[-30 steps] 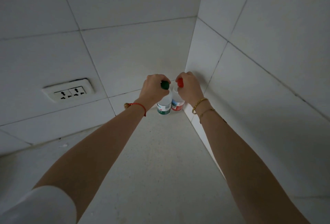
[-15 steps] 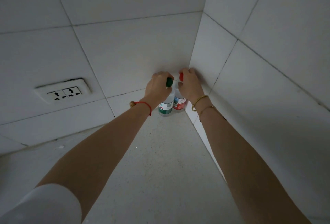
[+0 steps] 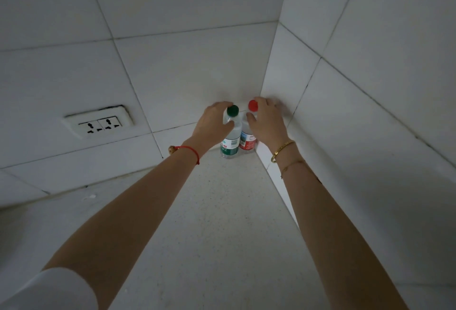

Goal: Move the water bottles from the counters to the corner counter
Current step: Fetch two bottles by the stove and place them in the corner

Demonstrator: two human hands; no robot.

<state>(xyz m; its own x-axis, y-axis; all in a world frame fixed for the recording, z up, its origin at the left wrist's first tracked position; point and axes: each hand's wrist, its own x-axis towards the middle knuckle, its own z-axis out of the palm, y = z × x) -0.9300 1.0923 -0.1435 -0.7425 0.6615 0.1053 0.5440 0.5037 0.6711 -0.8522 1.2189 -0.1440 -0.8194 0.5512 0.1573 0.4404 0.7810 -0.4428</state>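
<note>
In the corner, hands point(image 3: 214, 124) point(image 3: 265, 122) partly hide two upright bottles point(image 3: 230, 142).

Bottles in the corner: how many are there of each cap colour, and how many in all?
Green-capped bottle: 1, under the left hand
Red-capped bottle: 1, under the right hand
Total: 2, standing side by side on the counter

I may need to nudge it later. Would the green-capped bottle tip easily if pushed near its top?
Probably. The green-capped bottle is tall and narrow, standing upright, so a high push could topple it. The red-capped bottle close beside it and the corner walls may catch it. Its clear plastic likely flexes under a squeeze.
</note>
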